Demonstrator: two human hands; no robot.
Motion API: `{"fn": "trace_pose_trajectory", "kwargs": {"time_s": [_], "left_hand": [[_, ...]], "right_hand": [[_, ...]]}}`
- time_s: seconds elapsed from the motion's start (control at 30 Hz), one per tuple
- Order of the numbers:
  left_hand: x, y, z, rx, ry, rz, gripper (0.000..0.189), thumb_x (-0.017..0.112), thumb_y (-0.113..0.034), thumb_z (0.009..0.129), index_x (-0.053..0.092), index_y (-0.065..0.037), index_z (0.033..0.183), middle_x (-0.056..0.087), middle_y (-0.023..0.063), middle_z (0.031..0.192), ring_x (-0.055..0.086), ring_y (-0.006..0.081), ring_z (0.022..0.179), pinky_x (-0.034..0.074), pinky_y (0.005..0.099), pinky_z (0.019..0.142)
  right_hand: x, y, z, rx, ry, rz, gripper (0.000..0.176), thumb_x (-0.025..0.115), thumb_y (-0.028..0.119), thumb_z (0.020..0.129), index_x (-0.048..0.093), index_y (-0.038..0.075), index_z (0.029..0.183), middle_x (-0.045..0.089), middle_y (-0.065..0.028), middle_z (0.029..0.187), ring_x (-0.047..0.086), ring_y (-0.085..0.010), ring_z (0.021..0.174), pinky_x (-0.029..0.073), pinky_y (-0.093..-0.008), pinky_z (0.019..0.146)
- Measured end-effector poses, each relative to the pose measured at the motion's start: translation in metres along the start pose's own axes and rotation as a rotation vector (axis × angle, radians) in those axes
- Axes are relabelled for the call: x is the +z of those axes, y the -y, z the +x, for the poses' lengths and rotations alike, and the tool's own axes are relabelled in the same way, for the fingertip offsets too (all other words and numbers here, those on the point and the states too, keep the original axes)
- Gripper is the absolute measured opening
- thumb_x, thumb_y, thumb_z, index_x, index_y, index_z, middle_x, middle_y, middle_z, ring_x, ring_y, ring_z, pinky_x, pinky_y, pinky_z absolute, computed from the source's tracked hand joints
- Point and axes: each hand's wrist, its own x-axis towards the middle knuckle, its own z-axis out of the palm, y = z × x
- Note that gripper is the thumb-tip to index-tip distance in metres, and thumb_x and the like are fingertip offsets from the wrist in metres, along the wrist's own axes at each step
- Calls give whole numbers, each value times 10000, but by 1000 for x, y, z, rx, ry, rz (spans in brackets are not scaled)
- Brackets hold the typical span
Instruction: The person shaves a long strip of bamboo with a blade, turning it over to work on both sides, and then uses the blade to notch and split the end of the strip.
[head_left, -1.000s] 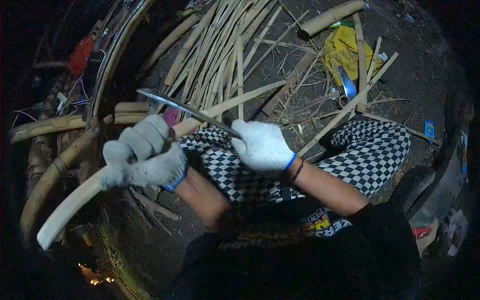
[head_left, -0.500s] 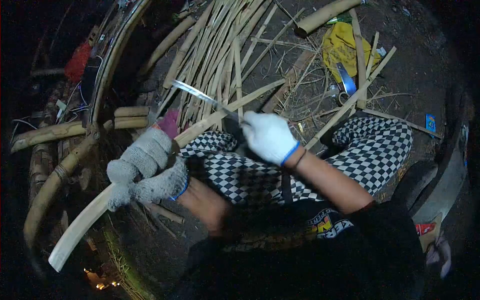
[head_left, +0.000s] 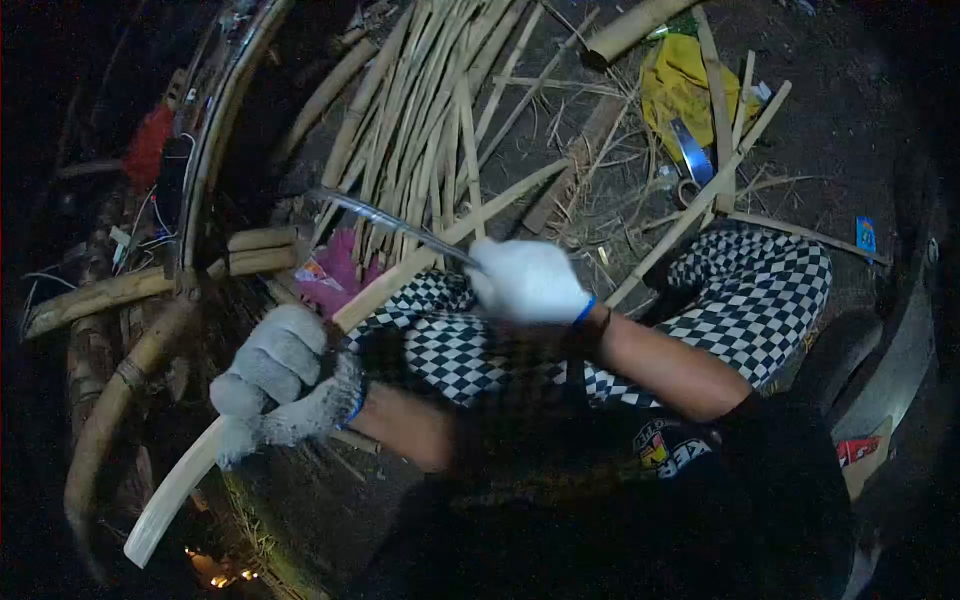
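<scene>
The bamboo strip is gripped in the gloved left hand, with the fingers fully closed around it, and runs diagonally from lower left up across the checkered trousers. The knife is clasped in the closed, gloved right hand, its blade directed up-left below a bundle of split bamboo and crossing the strip just beside that hand. A yellow cloth is laid on the ground at upper right.

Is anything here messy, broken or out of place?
Nothing looks broken. Thin bamboo shavings litter the ground beside the bundle of strips, and a bare blade lies loose on the yellow cloth. The right hand holds a long knife near the knee; the left hand grips a bamboo slat.
</scene>
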Motion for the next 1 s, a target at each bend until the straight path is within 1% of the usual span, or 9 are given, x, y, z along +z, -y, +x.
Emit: {"fn": "trace_pose_trajectory", "kwargs": {"time_s": [0.1, 0.17, 0.3, 0.33, 0.43, 0.5, 0.73, 0.9, 1.0], "left_hand": [[0, 5, 3, -18, 32, -78, 509, 457, -613, 902, 394, -171, 658, 294, -71, 459, 275, 67, 367, 228, 250, 375], [0, 2, 2, 3, -59, 98, 503, 468, -605, 901, 399, -174, 652, 317, -74, 474, 275, 61, 370, 235, 239, 381], [0, -3, 4, -24, -4, 67, 497, 469, -602, 902, 413, -174, 655, 329, -73, 483, 286, 66, 373, 253, 239, 388], [8, -1, 6, -24, -34, 79, 494, 467, -596, 906, 407, -176, 653, 319, -75, 482, 283, 66, 373, 248, 240, 387], [9, 4, 9, -19, -25, 76, 489, 457, -586, 915, 399, -177, 654, 306, -77, 482, 282, 63, 375, 239, 239, 387], [9, 5, 9, -7, 17, 64, 487, 451, -582, 920, 398, -176, 656, 302, -77, 483, 285, 61, 377, 235, 237, 387], [-3, 3, 10, 7, -45, 38, 480, 439, -580, 928, 403, -172, 678, 276, -82, 452, 243, 44, 343, 214, 232, 368], [0, 0, 11, 6, -55, 89, 483, 433, -575, 932, 402, -174, 666, 285, -82, 449, 242, 42, 338, 214, 228, 367], [-5, -3, 14, -50, -3, 71, 486, 442, -591, 918, 409, -191, 645, 321, -77, 432, 277, 38, 328, 241, 226, 366]], "right_hand": [[5, -12, 2, -8, 13, 27, 205, 499, 265, 886, 550, 67, 894, 607, -182, 694, 618, -389, 673, 487, -496, 622], [11, -30, 9, 233, 4, 3, 216, 498, 268, 892, 553, 60, 895, 616, -188, 718, 621, -388, 692, 487, -497, 630], [-1, -9, 6, 140, 46, -13, 226, 502, 275, 894, 549, 55, 883, 608, -196, 718, 612, -399, 711, 483, -492, 618], [-4, -6, -5, -98, -81, 145, 219, 501, 268, 891, 536, 53, 866, 583, -187, 679, 590, -409, 672, 474, -493, 601], [12, -31, 1, -64, -139, 20, 207, 497, 254, 886, 524, 58, 826, 558, -174, 650, 568, -407, 636, 463, -492, 580], [25, -75, 18, 323, -69, -37, 209, 508, 229, 866, 589, 38, 835, 622, -204, 741, 612, -408, 702, 490, -496, 630], [16, -47, 15, 37, 7, -39, 175, 514, 231, 859, 564, 66, 888, 612, -195, 729, 617, -390, 714, 485, -498, 642], [51, -165, 43, 273, 30, -257, 239, 524, 248, 834, 653, 48, 812, 646, -223, 770, 638, -402, 731, 519, -495, 683], [31, -160, 48, 227, 13, -264, 275, 514, 282, 852, 661, 54, 811, 648, -229, 790, 636, -405, 737, 515, -504, 691]]}}
